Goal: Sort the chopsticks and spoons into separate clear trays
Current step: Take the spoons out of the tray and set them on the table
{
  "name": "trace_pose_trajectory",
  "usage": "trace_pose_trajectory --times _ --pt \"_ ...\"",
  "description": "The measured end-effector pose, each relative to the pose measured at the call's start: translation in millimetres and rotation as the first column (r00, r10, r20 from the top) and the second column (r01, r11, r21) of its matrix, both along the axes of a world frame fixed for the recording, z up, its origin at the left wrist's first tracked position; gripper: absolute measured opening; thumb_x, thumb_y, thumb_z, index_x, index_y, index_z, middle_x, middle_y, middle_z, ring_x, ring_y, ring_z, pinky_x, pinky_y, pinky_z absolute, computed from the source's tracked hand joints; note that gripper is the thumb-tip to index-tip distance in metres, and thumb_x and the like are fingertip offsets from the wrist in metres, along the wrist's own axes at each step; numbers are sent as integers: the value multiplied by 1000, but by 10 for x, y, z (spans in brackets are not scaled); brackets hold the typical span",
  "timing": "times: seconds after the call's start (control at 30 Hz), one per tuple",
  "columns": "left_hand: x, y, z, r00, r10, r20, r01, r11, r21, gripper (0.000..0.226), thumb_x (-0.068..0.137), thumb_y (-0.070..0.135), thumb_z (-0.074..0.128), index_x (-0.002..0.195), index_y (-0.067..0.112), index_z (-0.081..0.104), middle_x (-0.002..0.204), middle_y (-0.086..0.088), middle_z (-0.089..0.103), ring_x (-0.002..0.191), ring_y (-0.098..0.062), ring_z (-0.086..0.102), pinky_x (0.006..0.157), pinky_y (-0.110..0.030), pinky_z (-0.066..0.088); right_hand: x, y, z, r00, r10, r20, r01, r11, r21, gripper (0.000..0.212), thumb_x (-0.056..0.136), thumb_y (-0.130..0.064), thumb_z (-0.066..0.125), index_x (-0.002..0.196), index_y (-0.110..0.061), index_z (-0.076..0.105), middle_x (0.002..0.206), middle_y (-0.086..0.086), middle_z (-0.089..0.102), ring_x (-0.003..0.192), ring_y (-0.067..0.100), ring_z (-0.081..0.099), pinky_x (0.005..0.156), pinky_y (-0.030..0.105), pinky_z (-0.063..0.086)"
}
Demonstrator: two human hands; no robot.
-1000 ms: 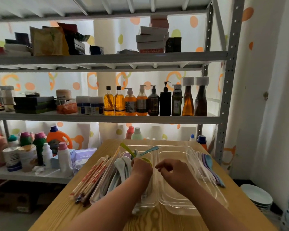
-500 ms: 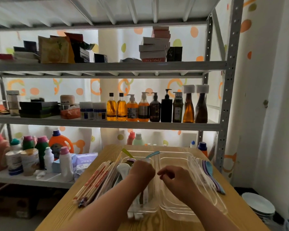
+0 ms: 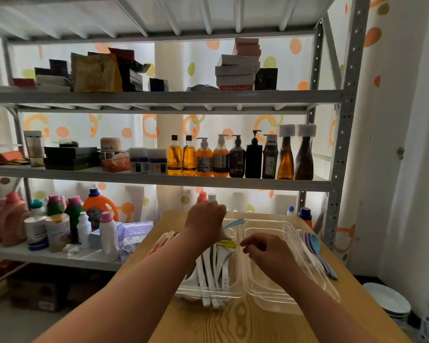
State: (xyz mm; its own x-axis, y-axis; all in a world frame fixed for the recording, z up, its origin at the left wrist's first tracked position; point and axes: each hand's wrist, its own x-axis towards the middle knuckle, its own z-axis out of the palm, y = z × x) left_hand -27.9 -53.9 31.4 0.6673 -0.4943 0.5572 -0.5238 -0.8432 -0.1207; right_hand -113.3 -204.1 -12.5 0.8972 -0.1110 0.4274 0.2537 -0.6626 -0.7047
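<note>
Spoons (image 3: 211,269) under curled left fingers (image 3: 220,211) (grip hidden), right fingers (image 3: 248,243) loosely curled, empty

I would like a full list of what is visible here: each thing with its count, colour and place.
clear trays: two, transparent, side by side on table
white spoons: several, white, left tray
yellow-green spoon: one, left tray
blue spoon: one, left tray, far end
pastel spoons: several, purple and blue, right of right tray
chopsticks: bundle, reddish, left of left tray, partly hidden
table: one, light wood
bottles: nine, amber to black, middle shelf
plates: stack, white, floor, right
left hand: over left tray's far end, fingers hidden
right hand: above right tray, fingers loosely curled, holding nothing
</note>
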Motion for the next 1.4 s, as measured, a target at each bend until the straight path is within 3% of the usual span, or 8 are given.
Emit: trace_pose_trajectory --times 0.27,0.5,0.67,0.83,1.0,1.1,1.23,1.4 --pt "-51 104 160 997 -73 38 79 982 -172 32 86 12 69 116 17 64 109 -2 63 95 -18 63 81 -31 55 -75 92 82 999 35 -13 -34 997 75 28 90 -6 55 80 -32 61 84 -5 67 80 5 63 71 13 49" --pt "-188 -2 264 952 -287 105 304 921 -242 23 93 17 58 114 15 67 108 -4 67 97 -18 61 82 -32 53 -87 143 76 986 122 -116 -80 945 318 20 95 -8 47 92 -15 66 84 2 70 79 14 66 65 16 52" --pt "-269 -156 294 904 -395 166 428 838 -337 19 91 18 63 106 10 70 100 -5 70 91 -16 63 77 -23 45 -49 119 128 967 222 -125 -38 611 791 32 99 -28 43 101 -3 62 87 12 73 81 23 68 70 29 52" --pt "-416 -275 149 780 -561 277 618 761 -198 12 80 9 74 91 6 69 83 -7 69 73 -18 63 66 -28 52 14 -94 199 977 212 14 -75 282 957 37 94 -36 50 111 -5 59 101 19 70 96 29 65 75 34 52" --pt "-483 -430 -167 643 -701 310 746 665 -44 22 79 15 70 93 15 53 81 -5 64 69 -15 59 66 -19 43 23 -212 211 975 223 -2 -93 414 905 13 95 -22 53 103 -17 61 98 18 61 87 21 62 78 33 53" --pt "-467 -500 -281 607 -737 298 773 634 -6 19 84 20 62 99 19 51 92 -3 66 77 -14 62 72 -22 48 43 -348 116 990 136 -26 -42 473 880 25 96 -21 51 120 -21 57 105 0 64 93 11 64 84 32 55" --pt "-393 -552 -375 640 -733 231 747 664 36 20 88 29 53 98 17 66 99 -1 69 83 -12 64 75 -20 47 5 -417 50 996 75 37 -76 615 785 29 94 -23 52 122 -17 60 109 6 66 100 21 62 84 34 53" --pt "-241 -602 -492 752 -647 121 658 745 -110 23 86 32 46 89 19 65 80 2 65 69 -10 56 61 -18 41 38 -607 1 985 -165 -47 155 736 660 26 93 -29 54 110 -15 66 94 5 68 80 16 56 76 31 48"
